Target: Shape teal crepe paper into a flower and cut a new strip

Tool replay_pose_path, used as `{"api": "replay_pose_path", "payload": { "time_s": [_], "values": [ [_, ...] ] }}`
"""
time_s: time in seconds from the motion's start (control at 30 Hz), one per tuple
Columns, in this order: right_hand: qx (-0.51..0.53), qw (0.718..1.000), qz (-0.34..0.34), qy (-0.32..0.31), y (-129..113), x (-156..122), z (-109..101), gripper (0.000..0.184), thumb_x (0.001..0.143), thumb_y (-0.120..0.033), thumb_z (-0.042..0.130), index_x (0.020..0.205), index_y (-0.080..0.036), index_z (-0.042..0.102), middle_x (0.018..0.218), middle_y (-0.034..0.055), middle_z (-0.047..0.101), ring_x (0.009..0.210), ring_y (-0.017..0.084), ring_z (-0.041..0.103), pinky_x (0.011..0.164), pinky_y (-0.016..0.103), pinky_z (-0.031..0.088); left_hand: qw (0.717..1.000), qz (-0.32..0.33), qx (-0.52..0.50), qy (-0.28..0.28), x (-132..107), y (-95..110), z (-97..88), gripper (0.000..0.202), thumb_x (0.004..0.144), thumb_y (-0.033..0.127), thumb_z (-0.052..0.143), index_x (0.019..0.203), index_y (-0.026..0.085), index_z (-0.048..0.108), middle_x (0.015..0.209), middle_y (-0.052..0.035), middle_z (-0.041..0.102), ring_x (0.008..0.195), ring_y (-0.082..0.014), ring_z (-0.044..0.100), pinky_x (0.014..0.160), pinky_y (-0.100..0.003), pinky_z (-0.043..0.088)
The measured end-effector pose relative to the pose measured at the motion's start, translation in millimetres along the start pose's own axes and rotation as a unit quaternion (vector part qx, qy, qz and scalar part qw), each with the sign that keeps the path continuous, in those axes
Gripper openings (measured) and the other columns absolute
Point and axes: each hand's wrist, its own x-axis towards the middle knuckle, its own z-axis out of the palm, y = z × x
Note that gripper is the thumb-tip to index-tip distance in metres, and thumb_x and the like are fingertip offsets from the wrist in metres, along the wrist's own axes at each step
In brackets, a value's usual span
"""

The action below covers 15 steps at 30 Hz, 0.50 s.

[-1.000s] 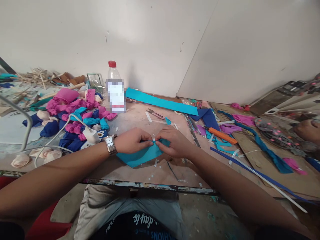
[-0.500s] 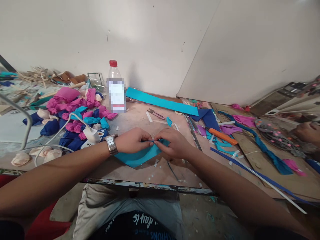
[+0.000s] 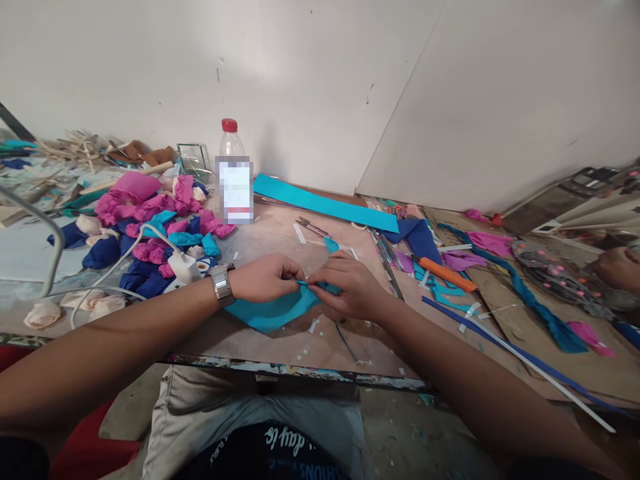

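Between my two hands is a turquoise strip of thin paper or cloth (image 3: 267, 317), its broad part hanging in a curve just above the table. My left hand (image 3: 266, 279), with a metal watch on the wrist, pinches the strip's upper edge between thumb and forefinger. Right beside it, fingertips nearly touching, my right hand (image 3: 349, 285) grips the same strip where it is gathered narrow. A loose turquoise end pokes out beyond the right knuckles. The fingers hide the exact fold.
Small scissors (image 3: 313, 227) lie behind my hands. A red-capped bottle (image 3: 233, 143) stands near the wall beside a flat turquoise strip (image 3: 325, 205). Crumpled pink and blue bundles (image 3: 130, 190) and a charger (image 3: 184, 265) are leftward; an orange cutter (image 3: 447, 274) and another person's hand (image 3: 620, 267) are rightward.
The gathered strip has shifted a little in my fingers, and its loose end beyond my right hand has swung slightly left. Both hands keep their pinch in almost the same place.
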Motion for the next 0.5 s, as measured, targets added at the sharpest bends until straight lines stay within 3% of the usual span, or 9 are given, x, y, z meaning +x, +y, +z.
{"api": "replay_pose_path", "payload": {
  "time_s": [0.17, 0.27, 0.5],
  "values": [
    [-0.023, 1.000, -0.010, -0.003, 0.4, -0.8, -0.8, 0.010, 0.098, -0.023, 0.060, 0.093, -0.022, 0.070, 0.078, 0.0024, 0.075, 0.073, 0.018, 0.067, 0.082, 0.037, 0.045, 1.000, -0.005, -0.001, 0.008, -0.7, 2.0, -1.0, 0.037, 0.093, 0.045, 0.056, 0.082, 0.013, 0.071, 0.065, 0.0027, 0.051, 0.063, -0.0114, 0.040, 0.058, -0.025, 0.032],
    [-0.021, 1.000, -0.009, 0.003, 0.2, -1.1, -0.7, 0.008, 0.097, -0.024, 0.062, 0.096, -0.022, 0.070, 0.081, 0.0026, 0.076, 0.074, 0.018, 0.067, 0.085, 0.038, 0.045, 1.000, -0.004, -0.004, 0.010, -0.9, 2.6, -1.3, 0.036, 0.093, 0.046, 0.059, 0.083, 0.014, 0.071, 0.064, 0.0031, 0.048, 0.062, -0.0110, 0.037, 0.056, -0.024, 0.029],
    [-0.022, 1.000, 0.021, 0.001, -1.1, -0.5, -0.3, 0.011, 0.098, -0.025, 0.060, 0.094, -0.022, 0.070, 0.081, 0.0022, 0.076, 0.073, 0.018, 0.067, 0.084, 0.038, 0.042, 0.999, -0.001, 0.011, 0.036, -0.8, 0.7, 0.2, 0.033, 0.093, 0.042, 0.059, 0.090, 0.015, 0.077, 0.069, 0.0006, 0.062, 0.065, -0.0118, 0.045, 0.059, -0.024, 0.033]
  ]
}}
